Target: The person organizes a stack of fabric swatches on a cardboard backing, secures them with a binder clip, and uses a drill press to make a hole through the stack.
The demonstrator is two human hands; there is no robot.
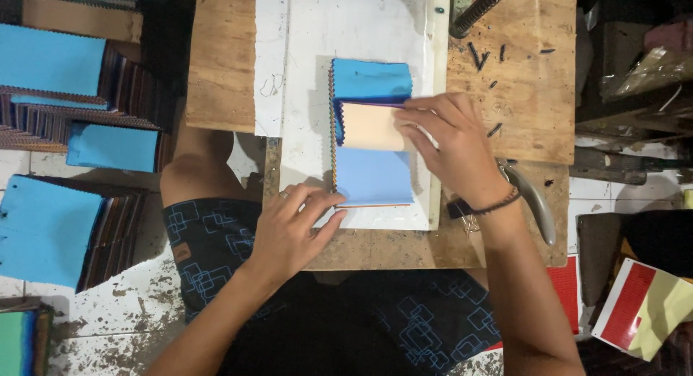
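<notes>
1. Watching the head cam feed here: the fabric swatch stack (373,175) sits on a white sheet (303,80) laid over a small wooden workbench (224,66), right in front of the person's lap.
2. My left hand (292,228) lies flat at the stack's lower left corner, fingertips touching the pale blue swatch, fingers loosely spread, not gripping anything.
3. My right hand (451,141) comes in from the right side and pinches the edge of a beige swatch (369,127) between thumb and fingers, a narrow grip, with that swatch lifted partway across the stack.
4. A brighter blue swatch (372,79) shows above the beige one, zigzag-cut edges visible.
5. Pliers (534,199) lie on the bench just beside the right wrist.
6. More blue-topped swatch piles (50,228) sit on the floor, well off to the left.
</notes>
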